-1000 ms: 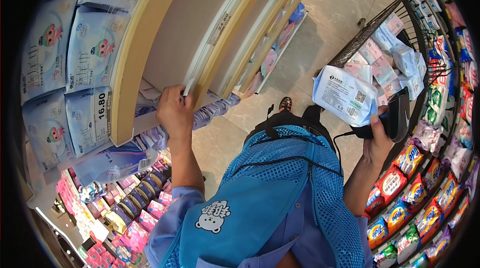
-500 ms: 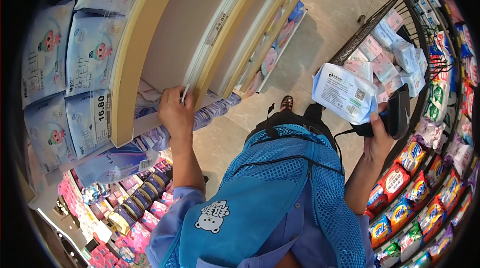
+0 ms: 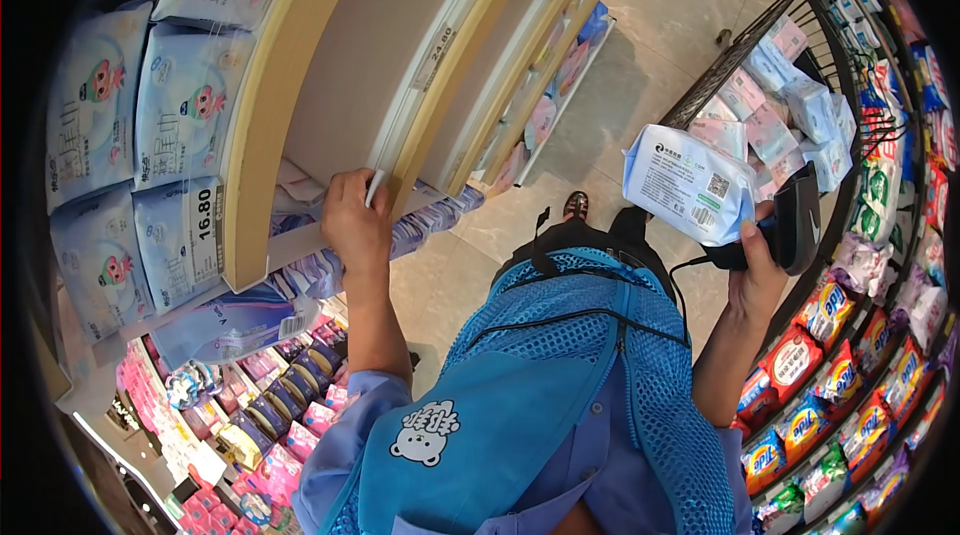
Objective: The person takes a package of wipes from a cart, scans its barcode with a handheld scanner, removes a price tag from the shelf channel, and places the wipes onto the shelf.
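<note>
Head view: right fingers [image 3: 757, 251] hold pack [image 3: 688, 185], long axis slanting down-right; left fingers [image 3: 345, 191] curled, grip unclear.

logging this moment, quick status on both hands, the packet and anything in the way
Left hand at shelf edge. Right hand holding pale blue packet and black device. Wire cart of packs beyond; nothing seen blocking either hand.
</note>
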A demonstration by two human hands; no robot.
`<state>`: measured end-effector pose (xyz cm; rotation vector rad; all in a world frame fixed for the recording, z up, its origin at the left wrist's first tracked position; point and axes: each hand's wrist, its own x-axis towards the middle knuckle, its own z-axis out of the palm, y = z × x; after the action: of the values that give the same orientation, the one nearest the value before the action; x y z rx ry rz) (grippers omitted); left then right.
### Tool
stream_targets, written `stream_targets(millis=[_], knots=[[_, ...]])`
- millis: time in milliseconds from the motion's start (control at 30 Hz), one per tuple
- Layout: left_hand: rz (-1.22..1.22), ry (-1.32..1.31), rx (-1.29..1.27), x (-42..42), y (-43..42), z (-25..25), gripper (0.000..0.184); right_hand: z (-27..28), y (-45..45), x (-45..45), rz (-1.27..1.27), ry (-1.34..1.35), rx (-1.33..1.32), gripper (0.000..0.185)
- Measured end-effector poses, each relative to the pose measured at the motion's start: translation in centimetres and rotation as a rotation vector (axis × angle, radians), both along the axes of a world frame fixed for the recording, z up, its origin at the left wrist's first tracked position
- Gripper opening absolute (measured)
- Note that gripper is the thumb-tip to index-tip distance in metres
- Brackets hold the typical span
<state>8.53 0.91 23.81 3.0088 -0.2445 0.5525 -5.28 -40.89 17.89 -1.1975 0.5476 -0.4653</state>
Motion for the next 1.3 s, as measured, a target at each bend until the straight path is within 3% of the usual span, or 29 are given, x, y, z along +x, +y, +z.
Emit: stream_targets(millis=[500, 700, 900, 1000, 1067, 1167, 1300], knots=[[0.100, -0.015, 0.101, 0.3, -0.2, -1.0, 0.021, -0.1, -0.1, -0.2, -0.007, 0.005, 0.023, 0.041], [0.019, 0.052, 0.042, 0.2, -0.5, -0.5, 0.020, -0.3, -0.1, -0.2, 0.015, -0.002, 0.015, 0.040], [-0.041, 0.079, -0.009, -0.2, -0.3, 0.0, 0.031, -0.4, 0.1, -0.3, -0.011, -0.003, 0.008, 0.040], [-0.110, 0.013, -0.075, -0.4, 0.2, 0.2, 0.028, -0.2, 0.1, -0.2, -0.004, -0.002, 0.007, 0.040], [0.225, 0.030, -0.568, -0.9, 0.9, -0.6, 0.020, -0.3, 0.2, -0.2, -0.014, 0.004, 0.001, 0.041], [0.131, -0.052, -0.673, -1.5, 2.7, -1.4, 0.014, -0.3, 0.1, -0.1, -0.006, 0.010, 0.010, 0.042], [0.193, -0.012, -0.696, -2.2, 2.4, -1.6, 0.011, -0.4, 0.2, 0.1, -0.012, 0.011, 0.019, 0.043]])
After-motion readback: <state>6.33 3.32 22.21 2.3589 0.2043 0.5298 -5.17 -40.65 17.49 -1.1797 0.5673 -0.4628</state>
